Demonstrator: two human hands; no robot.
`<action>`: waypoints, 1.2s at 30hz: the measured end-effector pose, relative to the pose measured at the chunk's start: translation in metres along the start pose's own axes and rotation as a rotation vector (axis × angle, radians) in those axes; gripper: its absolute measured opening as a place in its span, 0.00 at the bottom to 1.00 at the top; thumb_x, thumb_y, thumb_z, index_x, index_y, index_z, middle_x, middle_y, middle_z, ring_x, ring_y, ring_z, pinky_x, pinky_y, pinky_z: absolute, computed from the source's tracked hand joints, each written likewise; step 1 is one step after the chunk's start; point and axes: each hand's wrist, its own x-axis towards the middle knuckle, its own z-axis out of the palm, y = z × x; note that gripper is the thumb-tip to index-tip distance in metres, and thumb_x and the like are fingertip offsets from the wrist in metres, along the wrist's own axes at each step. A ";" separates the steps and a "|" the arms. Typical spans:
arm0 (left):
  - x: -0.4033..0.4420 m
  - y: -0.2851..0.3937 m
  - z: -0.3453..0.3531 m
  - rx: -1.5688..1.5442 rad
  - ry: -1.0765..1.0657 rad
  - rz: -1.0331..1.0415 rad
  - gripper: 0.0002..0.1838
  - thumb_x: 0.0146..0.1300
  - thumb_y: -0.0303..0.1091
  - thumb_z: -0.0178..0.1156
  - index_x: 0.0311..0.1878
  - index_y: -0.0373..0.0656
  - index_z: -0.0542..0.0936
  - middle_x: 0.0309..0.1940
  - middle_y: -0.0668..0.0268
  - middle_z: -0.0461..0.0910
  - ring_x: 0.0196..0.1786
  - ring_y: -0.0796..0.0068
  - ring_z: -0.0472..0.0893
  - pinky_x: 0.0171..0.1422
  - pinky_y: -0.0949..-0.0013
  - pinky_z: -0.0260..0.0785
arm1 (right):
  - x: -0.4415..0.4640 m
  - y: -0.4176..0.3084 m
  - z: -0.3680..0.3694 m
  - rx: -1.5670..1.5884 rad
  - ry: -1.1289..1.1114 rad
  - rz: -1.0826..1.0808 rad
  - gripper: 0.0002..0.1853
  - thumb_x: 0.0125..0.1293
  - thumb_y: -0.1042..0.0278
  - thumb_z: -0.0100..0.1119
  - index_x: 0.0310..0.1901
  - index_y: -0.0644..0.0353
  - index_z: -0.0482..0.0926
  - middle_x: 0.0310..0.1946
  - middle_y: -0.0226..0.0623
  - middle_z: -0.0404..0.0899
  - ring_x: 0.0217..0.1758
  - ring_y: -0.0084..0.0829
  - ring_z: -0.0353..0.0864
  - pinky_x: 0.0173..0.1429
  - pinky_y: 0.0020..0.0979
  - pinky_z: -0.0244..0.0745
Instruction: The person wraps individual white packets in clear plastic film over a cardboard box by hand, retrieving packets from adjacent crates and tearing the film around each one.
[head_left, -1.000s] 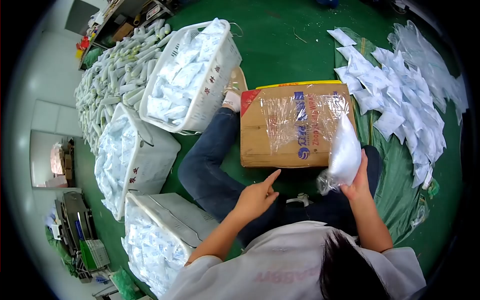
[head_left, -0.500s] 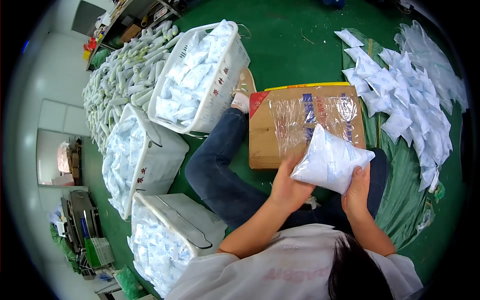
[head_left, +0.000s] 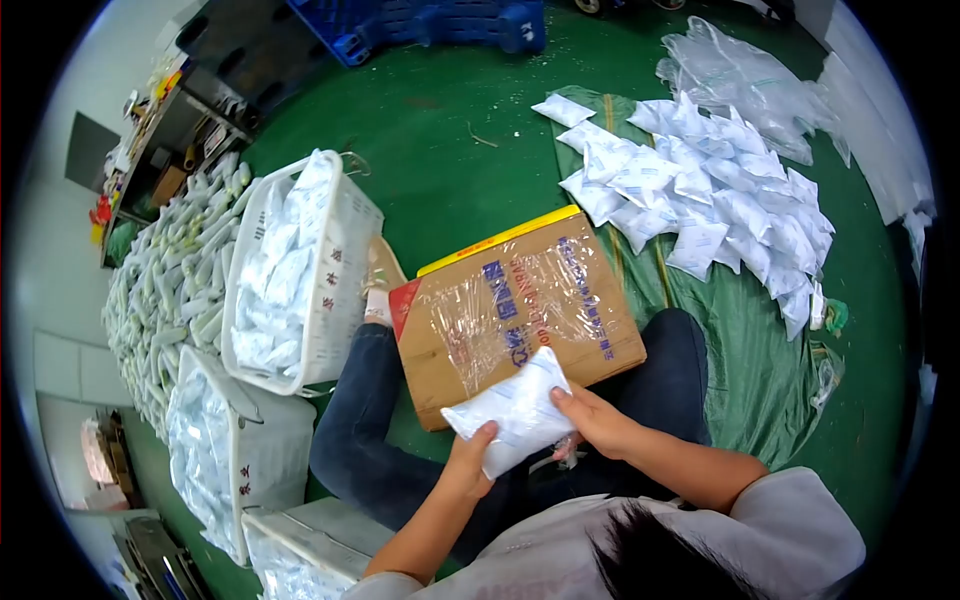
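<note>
A plump white packet with pale blue print point(head_left: 512, 408) is held over my lap, at the near edge of the cardboard box. My left hand point(head_left: 470, 462) grips its left side, thumb on top. On the packet's right corner my right hand point(head_left: 598, 418) is closed, with the thumb pressed on the upper face and some fingers hidden beneath. The cardboard box point(head_left: 470, 335), with clear plastic film and printed lettering, lies between my legs. To the right, a heap of similar white packets point(head_left: 740, 210) rests on a green sheet point(head_left: 745, 375).
At left stand white plastic baskets full of packets: one farther off point(head_left: 335, 270), one nearer point(head_left: 275, 450), and another at the bottom point(head_left: 365, 535). Beyond them is a pile of whitish-green wrapped items point(head_left: 165, 300). Clear plastic point(head_left: 735, 85) and a blue pallet point(head_left: 440, 25) lie farther back.
My view has turned, so baskets and box appear farther left and the box tilted. The packet has turned and come lower. My left hand has shifted to a firm hold on its near-left side.
</note>
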 end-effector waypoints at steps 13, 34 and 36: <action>0.120 0.378 -0.183 -0.214 0.310 0.711 0.34 0.75 0.53 0.48 0.69 0.30 0.65 0.66 0.46 0.73 0.67 0.52 0.75 0.72 0.52 0.68 | 0.097 -0.094 -0.502 -1.689 0.984 -0.100 0.45 0.48 0.64 0.74 0.71 0.61 0.66 0.66 0.51 0.72 0.70 0.50 0.69 0.75 0.44 0.62; 0.106 0.007 -0.053 1.599 0.917 0.737 0.21 0.63 0.40 0.68 0.51 0.36 0.75 0.45 0.54 0.76 0.52 0.51 0.76 0.56 0.54 0.68 | 0.096 -0.057 -0.144 -0.533 0.721 -0.465 0.21 0.70 0.58 0.63 0.54 0.68 0.80 0.43 0.37 0.84 0.44 0.27 0.81 0.51 0.30 0.76; 0.121 -0.004 -0.045 1.609 1.047 0.766 0.19 0.60 0.41 0.69 0.46 0.38 0.76 0.43 0.54 0.74 0.51 0.45 0.73 0.54 0.50 0.66 | 0.138 -0.062 -0.087 -0.570 0.568 -0.650 0.23 0.67 0.58 0.67 0.53 0.71 0.80 0.45 0.42 0.85 0.45 0.30 0.83 0.52 0.32 0.76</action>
